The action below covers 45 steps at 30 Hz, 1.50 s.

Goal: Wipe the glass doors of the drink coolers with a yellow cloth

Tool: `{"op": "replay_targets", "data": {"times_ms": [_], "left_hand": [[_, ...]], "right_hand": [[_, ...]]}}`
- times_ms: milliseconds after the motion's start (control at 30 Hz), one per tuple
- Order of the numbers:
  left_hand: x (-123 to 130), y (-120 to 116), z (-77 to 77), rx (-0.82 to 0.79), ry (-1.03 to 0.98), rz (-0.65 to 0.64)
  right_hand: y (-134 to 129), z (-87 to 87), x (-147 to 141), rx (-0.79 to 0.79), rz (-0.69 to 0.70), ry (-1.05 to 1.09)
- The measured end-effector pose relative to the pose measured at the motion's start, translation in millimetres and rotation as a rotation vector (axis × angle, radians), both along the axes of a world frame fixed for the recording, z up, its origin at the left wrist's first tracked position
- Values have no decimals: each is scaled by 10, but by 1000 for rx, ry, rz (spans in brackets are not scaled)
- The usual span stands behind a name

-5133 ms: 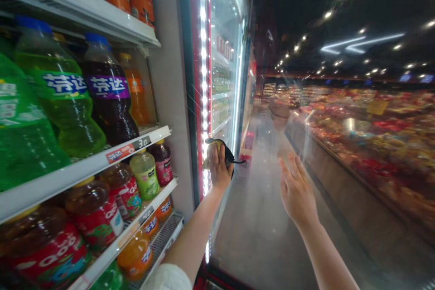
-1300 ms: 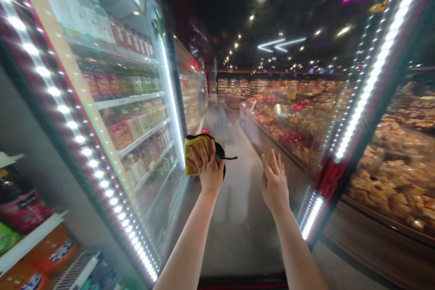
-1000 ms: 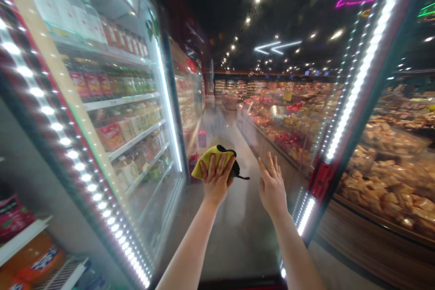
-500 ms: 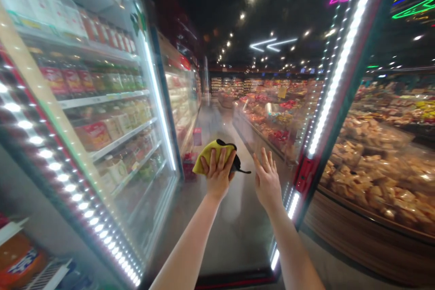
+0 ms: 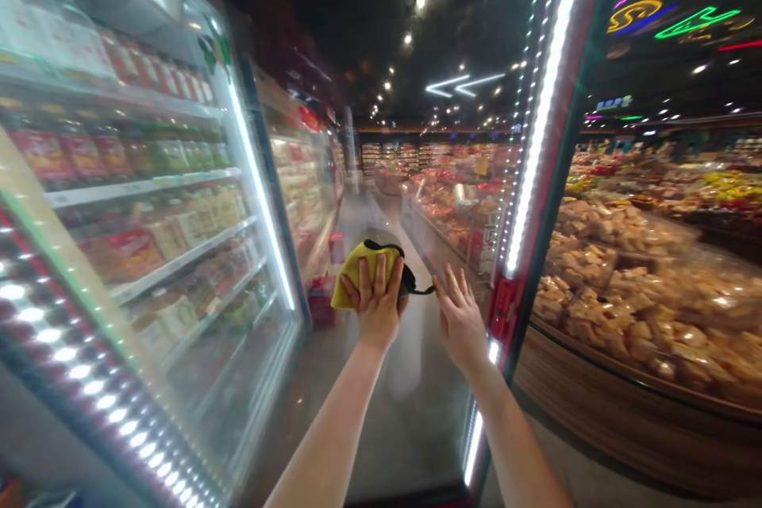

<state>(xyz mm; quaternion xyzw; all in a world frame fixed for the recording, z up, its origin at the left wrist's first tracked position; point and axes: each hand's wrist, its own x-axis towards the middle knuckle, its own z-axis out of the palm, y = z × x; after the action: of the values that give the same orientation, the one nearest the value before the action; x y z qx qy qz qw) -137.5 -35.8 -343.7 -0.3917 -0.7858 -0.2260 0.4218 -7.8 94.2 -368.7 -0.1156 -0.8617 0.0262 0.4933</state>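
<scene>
My left hand (image 5: pixel 379 309) presses a yellow cloth (image 5: pixel 347 280) with black trim against a clear glass door (image 5: pixel 410 413), its fingers spread over the fabric. A thin black loop (image 5: pixel 424 290) trails from the cloth toward my right hand (image 5: pixel 461 317). That hand is open, fingers stretched out, and it looks laid on the glass to the right of the cloth. Its fingertips are close to the loop's end; whether they touch it I cannot tell. A red handle piece (image 5: pixel 505 308) sits on the lit door frame, right of my right hand.
On the left, a lit cooler shelf (image 5: pixel 143 189) carries bottles and cartons behind reflecting glass. A bright light strip (image 5: pixel 548 95) runs up the door's right edge. Beyond it stands a wood-sided bin (image 5: pixel 595 397) heaped with wrapped goods (image 5: pixel 631 302). An aisle shows through the door.
The door's lit edge and red handle have shifted left in view, and more of the shop shows at right. My hands stay nearly in place, the right one slightly nearer the cloth's loop.
</scene>
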Motion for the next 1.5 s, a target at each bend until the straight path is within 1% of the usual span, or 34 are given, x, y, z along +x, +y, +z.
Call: {"op": "replay_targets", "data": {"times_ms": [67, 100, 133, 167, 200, 233, 333, 367, 400, 433, 467, 500, 567, 633, 667, 700, 733, 767, 800, 867, 900, 933, 967, 1000, 1033, 1100, 1167, 1200, 1233, 1267, 1367, 1433, 1467, 1500], "left_hand": [[-54, -112, -229, -85, 49, -51], [-91, -185, -316, -98, 58, -52], [-126, -249, -364, -93, 55, -36], [-150, -290, -365, -80, 46, -15], [-159, -299, -316, -56, 32, 9], [-151, -272, -225, -28, 16, 29], [-36, -20, 144, 72, -19, 46], [14, 80, 238, 87, -20, 37], [57, 163, 291, 85, -4, 19], [85, 219, 299, 66, 22, -8], [95, 238, 261, 32, 60, -45], [83, 222, 185, -11, 105, -90], [4, 99, -23, -104, 200, -188], [-114, -73, -198, -148, 255, -256], [-169, -147, -237, -155, 258, -272], [-212, -200, -234, -152, 253, -278], [-237, -223, -191, -142, 241, -276], [-240, -214, -114, -125, 223, -265], [-221, -173, -17, -103, 202, -249], [-130, -21, 174, -53, 155, -205], [-72, 72, 238, -34, 138, -184], [-17, 158, 264, -21, 131, -169], [28, 229, 248, -17, 138, -165], [56, 274, 191, -27, 163, -179], [66, 291, 99, -47, 200, -203], [40, 251, -139, -115, 297, -280], [-3, 170, -350, -144, 338, -287], [-9, 145, -410, -148, 330, -269], [3, 144, -430, -151, 302, -241], [36, 173, -412, -147, 253, -206], [219, 425, -219, -97, 56, -93], [350, 630, -133, -51, -8, -45], [400, 708, -141, -43, -16, -33], [435, 760, -187, -48, -11, -31]], "right_hand": [[46, -12, 26, 12, 11, -1], [69, -14, 44, 19, 12, -7], [91, -13, 64, 27, 8, -17], [112, -8, 86, 33, -2, -29], [131, 1, 108, 39, -16, -47], [147, 12, 130, 44, -29, -65], [179, 46, 186, 56, -44, -106], [185, 52, 199, 59, -44, -115], [191, 54, 210, 64, -47, -122], [196, 51, 218, 69, -54, -126], [201, 43, 224, 76, -66, -129], [208, 31, 229, 85, -79, -131], [228, 6, 238, 106, -106, -142], [253, -10, 247, 127, -130, -163], [267, -11, 254, 138, -141, -176], [279, -5, 261, 149, -151, -187], [291, 5, 270, 162, -159, -196], [300, 19, 279, 175, -164, -203], [309, 34, 289, 186, -165, -210], [324, 58, 305, 200, -161, -218], [332, 62, 311, 201, -157, -216], [343, 59, 316, 199, -151, -211], [358, 48, 320, 196, -143, -203], [379, 30, 325, 194, -133, -193], [407, 6, 332, 195, -122, -184], [486, -48, 356, 208, -91, -166], [588, -98, 399, 236, -55, -135], [643, -117, 427, 252, -35, -116], [696, -130, 459, 265, -15, -96], [745, -137, 493, 274, 4, -80], [858, -134, 599, 279, 57, -74], [910, -126, 665, 278, 79, -92], [934, -124, 696, 277, 81, -99], [960, -126, 724, 277, 79, -103]]}}
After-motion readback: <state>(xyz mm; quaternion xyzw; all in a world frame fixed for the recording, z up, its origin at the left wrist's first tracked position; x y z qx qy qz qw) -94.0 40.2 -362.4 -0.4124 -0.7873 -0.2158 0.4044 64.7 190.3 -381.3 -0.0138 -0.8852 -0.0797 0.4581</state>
